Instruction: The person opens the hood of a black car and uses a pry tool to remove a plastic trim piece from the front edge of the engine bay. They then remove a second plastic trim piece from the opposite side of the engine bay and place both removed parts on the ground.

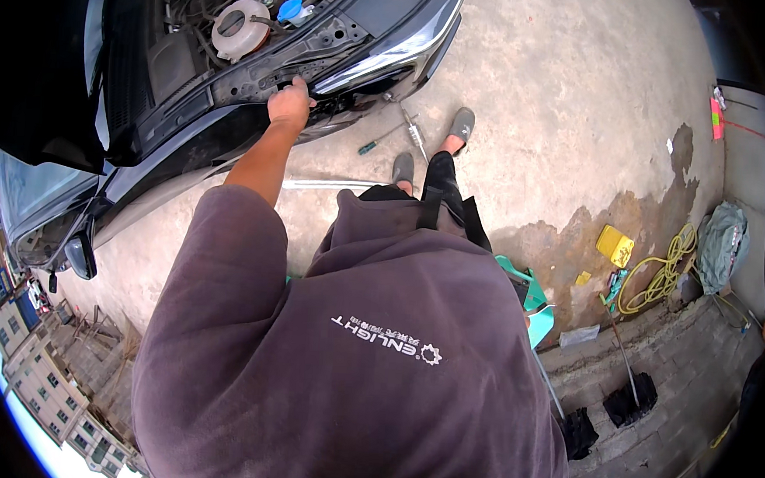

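Note:
My left hand (291, 104) reaches out to the black car's front corner. Its fingers are closed on the upper edge of the fender (222, 133), close beside the headlight (385, 57). The hood is up, and the engine bay shows a whitish round coolant tank (239, 30) and a blue cap (290, 10). My right arm is hidden behind my torso. A small skin-toned patch (528, 321) beside the green object (532, 296) may be part of my right hand, but its fingers cannot be made out.
On the concrete near my feet lie a screwdriver (367, 149) and a long metal tool (414, 131). Pale strips (329, 184) lie beside the car. Rightward are a yellow case (615, 245), a coiled yellow hose (675, 257), a grey-green bag (722, 247) and black bags (631, 399).

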The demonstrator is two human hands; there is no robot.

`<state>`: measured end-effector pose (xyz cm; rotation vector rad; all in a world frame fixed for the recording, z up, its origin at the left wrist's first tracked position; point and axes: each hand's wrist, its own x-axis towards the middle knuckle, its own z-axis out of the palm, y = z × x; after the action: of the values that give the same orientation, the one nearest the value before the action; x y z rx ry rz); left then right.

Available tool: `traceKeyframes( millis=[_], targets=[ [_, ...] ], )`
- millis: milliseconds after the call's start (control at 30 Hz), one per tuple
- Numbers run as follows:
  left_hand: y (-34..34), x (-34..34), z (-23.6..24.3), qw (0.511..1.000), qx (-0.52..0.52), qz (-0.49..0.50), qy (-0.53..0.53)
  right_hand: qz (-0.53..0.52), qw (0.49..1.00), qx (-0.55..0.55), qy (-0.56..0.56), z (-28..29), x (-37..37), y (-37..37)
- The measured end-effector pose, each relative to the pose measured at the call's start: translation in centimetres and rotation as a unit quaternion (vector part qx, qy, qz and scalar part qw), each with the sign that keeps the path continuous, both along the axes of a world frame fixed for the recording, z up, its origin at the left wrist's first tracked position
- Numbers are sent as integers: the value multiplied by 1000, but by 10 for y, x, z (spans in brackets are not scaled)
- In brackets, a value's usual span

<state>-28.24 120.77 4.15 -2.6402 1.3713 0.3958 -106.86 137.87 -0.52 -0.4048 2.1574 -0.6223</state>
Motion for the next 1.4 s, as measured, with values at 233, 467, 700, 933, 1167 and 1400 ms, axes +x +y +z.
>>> traceKeyframes(
  millis=[233, 467, 700, 933, 1167, 1400],
  targets=[
    [18, 3, 24, 994, -83, 64, 28, -62, 998, -15, -1, 52, 47, -57],
    [90, -3, 0, 920, -371, 119, -39, 88, 991, -9, 101, 85, 50, -82],
    [85, -28, -40, 821, -409, 363, 164, 297, 904, 73, 297, 45, 0, -130],
    [34, -33, -79, 464, -347, 641, 503, 341, 879, 91, 320, 46, 15, -227],
    [-16, -132, -104, 525, -172, 690, 467, 274, 938, 112, 179, 28, 34, -394],
    [-238, -232, -34, 929, 91, 133, 333, 269, 948, 85, 148, -13, -63, -574]
  ],
)
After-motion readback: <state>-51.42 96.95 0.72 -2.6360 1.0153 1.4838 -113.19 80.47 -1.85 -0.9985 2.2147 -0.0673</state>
